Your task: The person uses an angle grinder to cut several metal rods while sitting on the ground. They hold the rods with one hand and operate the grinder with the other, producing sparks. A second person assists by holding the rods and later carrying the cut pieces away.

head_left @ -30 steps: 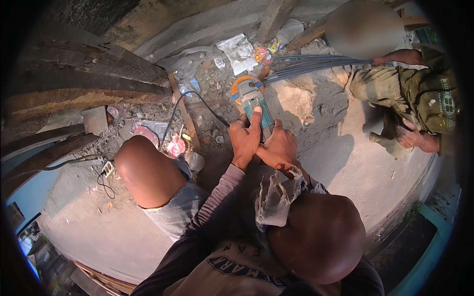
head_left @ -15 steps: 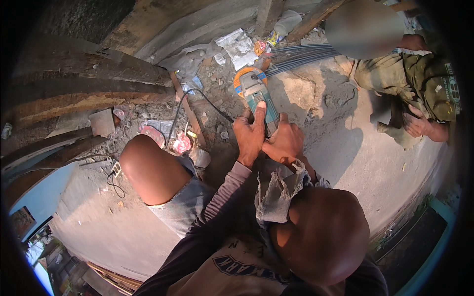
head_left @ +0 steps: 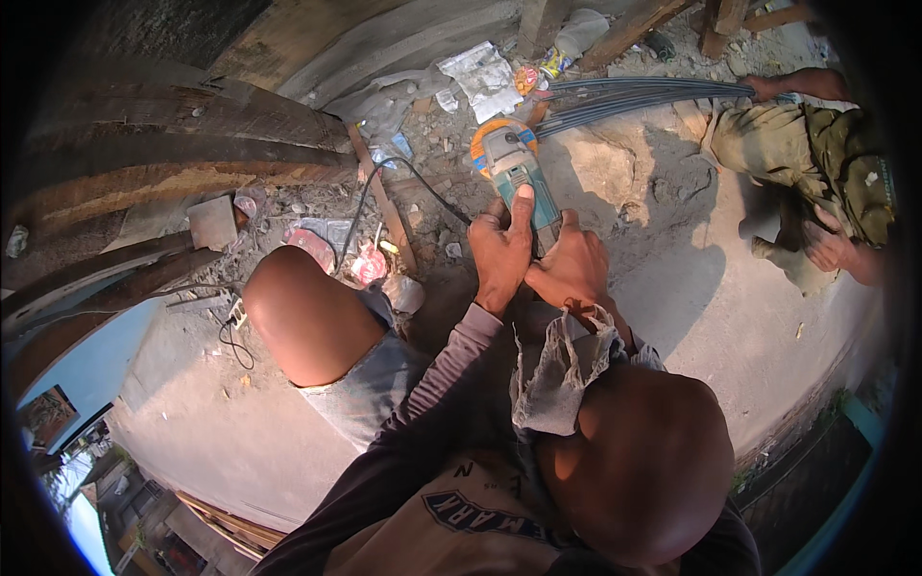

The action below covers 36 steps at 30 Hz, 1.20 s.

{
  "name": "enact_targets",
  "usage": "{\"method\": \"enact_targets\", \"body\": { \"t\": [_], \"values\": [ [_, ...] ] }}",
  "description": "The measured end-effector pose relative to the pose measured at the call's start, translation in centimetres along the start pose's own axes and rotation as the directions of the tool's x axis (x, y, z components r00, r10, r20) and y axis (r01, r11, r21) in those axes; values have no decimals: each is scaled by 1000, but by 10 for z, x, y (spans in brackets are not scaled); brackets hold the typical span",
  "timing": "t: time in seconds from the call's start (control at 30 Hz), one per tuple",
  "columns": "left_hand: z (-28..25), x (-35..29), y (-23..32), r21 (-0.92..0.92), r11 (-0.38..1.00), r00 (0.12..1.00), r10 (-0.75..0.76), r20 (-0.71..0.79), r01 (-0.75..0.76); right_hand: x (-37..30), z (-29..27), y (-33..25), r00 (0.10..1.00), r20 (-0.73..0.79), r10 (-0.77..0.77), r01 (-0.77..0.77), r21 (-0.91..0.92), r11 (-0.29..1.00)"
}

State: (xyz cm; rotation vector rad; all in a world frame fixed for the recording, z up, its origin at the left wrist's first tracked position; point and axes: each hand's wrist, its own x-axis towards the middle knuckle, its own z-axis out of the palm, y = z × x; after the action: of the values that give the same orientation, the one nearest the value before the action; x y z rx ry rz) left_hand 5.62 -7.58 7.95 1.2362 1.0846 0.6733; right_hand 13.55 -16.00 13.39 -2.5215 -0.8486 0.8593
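An angle grinder [head_left: 516, 165] with a teal body and grey head points away from me, both my hands on its rear. My left hand [head_left: 499, 254] is closed round the body, thumb lying along the top. My right hand [head_left: 573, 261] wraps the handle end just beside it. The orange and blue cutting disc [head_left: 480, 144] sits at the far end, close to the near ends of a bundle of thin metal rods [head_left: 634, 93]. Whether disc and rods touch, I cannot tell. A black power cord [head_left: 429, 184] runs left from the grinder.
A co-worker's hand [head_left: 764, 88] holds the rods' far end at the right; their other hand [head_left: 828, 240] rests lower. Timber beams [head_left: 173, 144] lie at the left. Rubble, a crumpled paper sack [head_left: 482, 79] and plastic litter surround the disc. A power socket block [head_left: 236, 312] lies on the concrete.
The whole view has shifted slightly, so things sit further right. The co-worker's head has left the picture, and their hand on the rods now shows. My grip on the grinder looks the same.
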Motion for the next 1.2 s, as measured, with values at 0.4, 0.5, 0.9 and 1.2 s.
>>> {"method": "enact_targets", "body": {
  "t": [0.4,0.5,0.9,1.2],
  "values": [
    [4,3,3,-15,995,996,-94,-9,94,6,0,5,997,50,62,-63,5,998],
    [1,-3,14,-166,973,983,-139,118,158,2,-2,7,999,36,37,-43,181,983],
    [64,-21,51,-159,956,899,-162,406,245,3,-23,62,941,-313,126,80,571,817],
    [76,-16,20,-272,871,761,-161,629,409,37,-68,88,993,72,90,-112,782,613]
  ]
}}
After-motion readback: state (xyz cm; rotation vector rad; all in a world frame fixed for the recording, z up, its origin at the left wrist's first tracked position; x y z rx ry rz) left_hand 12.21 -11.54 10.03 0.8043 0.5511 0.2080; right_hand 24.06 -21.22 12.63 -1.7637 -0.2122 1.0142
